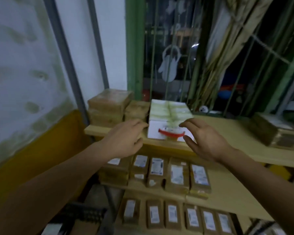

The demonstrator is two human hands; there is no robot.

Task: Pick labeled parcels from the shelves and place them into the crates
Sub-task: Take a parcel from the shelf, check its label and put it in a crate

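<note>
A white parcel (pixel 166 114) with a red mark on its front and tape over its top sits on the top wooden shelf (pixel 231 131). My left hand (pixel 127 138) is at its left side, fingers loosely curled, fingertips touching its left edge. On the parcel's right, my right hand (pixel 202 139) hovers with fingers spread and thumb out, holding nothing. Below, several brown labeled parcels (pixel 175 175) stand in a row on the middle shelf, and a second row of labeled parcels (pixel 173 216) fills the lower shelf.
Stacked brown parcels (pixel 109 106) stand left of the white one; another brown parcel (pixel 270 131) lies at the shelf's right end. A barred window (pixel 176 48) with a curtain (pixel 227 48) is behind. A black crate (pixel 81 214) shows at the bottom left.
</note>
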